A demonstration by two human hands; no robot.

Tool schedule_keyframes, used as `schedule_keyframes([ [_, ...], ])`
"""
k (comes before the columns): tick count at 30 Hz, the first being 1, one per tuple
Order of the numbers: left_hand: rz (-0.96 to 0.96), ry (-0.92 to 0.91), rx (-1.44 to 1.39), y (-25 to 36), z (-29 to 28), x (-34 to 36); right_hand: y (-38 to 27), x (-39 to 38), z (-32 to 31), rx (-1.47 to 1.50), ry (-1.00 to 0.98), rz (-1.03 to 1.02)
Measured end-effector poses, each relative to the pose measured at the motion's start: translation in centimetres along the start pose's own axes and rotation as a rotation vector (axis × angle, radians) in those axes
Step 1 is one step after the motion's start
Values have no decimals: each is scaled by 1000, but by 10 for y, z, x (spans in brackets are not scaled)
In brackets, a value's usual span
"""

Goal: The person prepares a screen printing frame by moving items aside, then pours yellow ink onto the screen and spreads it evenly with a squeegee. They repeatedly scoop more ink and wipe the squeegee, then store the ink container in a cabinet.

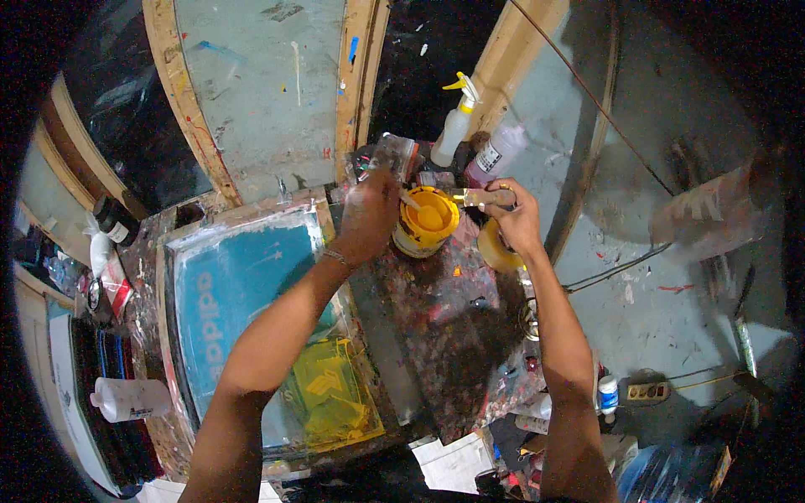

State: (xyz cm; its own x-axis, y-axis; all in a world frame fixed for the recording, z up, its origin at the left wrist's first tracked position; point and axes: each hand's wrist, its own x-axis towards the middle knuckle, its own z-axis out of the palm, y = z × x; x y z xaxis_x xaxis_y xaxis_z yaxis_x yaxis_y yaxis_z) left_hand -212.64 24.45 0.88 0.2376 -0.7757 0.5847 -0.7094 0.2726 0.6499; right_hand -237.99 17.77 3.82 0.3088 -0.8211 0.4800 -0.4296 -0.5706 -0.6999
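Note:
A tub of yellow ink (431, 215) with yellow-smeared sides stands in the middle of the stained worktable. My left hand (369, 220) is closed at its left rim, around a pale stick (409, 199) whose end reaches over the ink. Just right of the tub, my right hand (516, 216) pinches a short, flat, tan tool (485, 197); its near end lies by the rim, and its exact kind is unclear. Under my left forearm lies a wood-framed printing screen (226, 285) with blue mesh and a patch of yellow ink (331, 394) at its lower right.
Behind the tub stand a spray bottle (455, 130) with a yellow trigger and a tilted, pinkish bottle (496, 155). A roll of tape (498, 246) lies below my right hand. At left are a white bottle (130, 399) and a dark jar (116, 220). A power strip (648, 391) lies right.

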Motion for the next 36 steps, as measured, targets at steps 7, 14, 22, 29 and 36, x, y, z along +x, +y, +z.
schedule_keyframes([
  [7, -450, 170, -442, -32, -7, -36, 12, -2, 5, 76, 32, 53],
  [14, -888, 236, -902, -34, 0, -47, 29, -6, 8, 59, 95, -32],
  [22, -791, 251, -933, -46, 9, -53, 36, -10, 16, 37, 85, -13],
  [29, -844, 226, -1040, -51, 10, -60, 39, -8, 28, -8, 82, -64],
  [36, -766, 235, -1150, -59, 15, -61, 52, 2, 39, -76, 105, -198],
])
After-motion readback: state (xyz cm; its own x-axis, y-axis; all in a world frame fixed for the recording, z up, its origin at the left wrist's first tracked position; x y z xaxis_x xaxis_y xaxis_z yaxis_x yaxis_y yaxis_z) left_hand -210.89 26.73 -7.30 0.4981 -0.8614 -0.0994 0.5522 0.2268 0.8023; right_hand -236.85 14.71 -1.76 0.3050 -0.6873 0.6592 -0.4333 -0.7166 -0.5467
